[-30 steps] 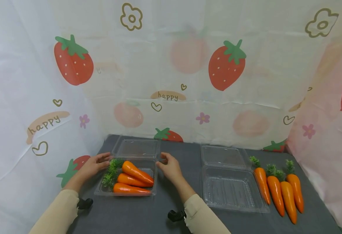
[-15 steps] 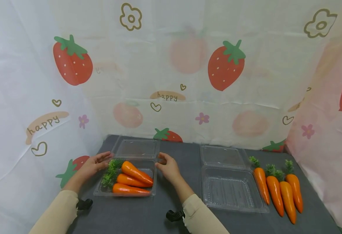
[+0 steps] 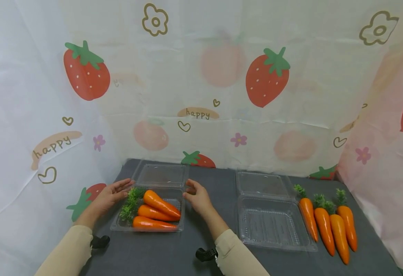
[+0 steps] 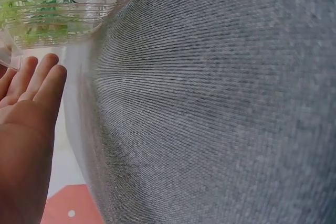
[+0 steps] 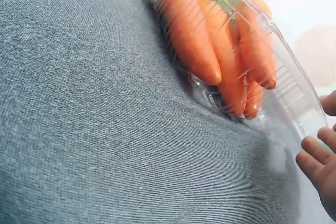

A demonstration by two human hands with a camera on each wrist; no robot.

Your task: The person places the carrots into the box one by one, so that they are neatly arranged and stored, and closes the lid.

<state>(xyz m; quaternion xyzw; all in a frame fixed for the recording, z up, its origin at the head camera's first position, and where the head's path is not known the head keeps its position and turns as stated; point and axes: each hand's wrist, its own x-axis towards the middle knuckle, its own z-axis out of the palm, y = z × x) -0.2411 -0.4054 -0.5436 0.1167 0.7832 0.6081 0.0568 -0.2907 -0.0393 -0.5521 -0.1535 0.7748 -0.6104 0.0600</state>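
Observation:
A hinged clear plastic clamshell box (image 3: 182,226) lies on the left with its lid (image 3: 163,174) folded back. Inside are several orange carrots (image 3: 160,204), their green leafy tops (image 3: 130,203) toward the box's left side. My left hand (image 3: 110,195) is at the left rear corner, fingers extended along the rim; in the left wrist view those fingers (image 4: 50,80) look straight. At the opposite side, by the right rear corner, is my right hand (image 3: 199,197). Its fingers (image 5: 315,156) are loosely extended beside the rim in the right wrist view, the thumb apart from them.
A second clamshell box (image 3: 272,222), with no carrots in it, lies lid-back on the right. Several loose carrots (image 3: 325,230) lie along its right side. Grey cloth (image 3: 153,255) covers the table, and a strawberry-printed curtain (image 3: 201,76) rises behind and at both sides.
Both hands stay at the left box almost unmoved. The right hand has shifted very slightly left, toward the rim. Boxes and carrots are where they were.

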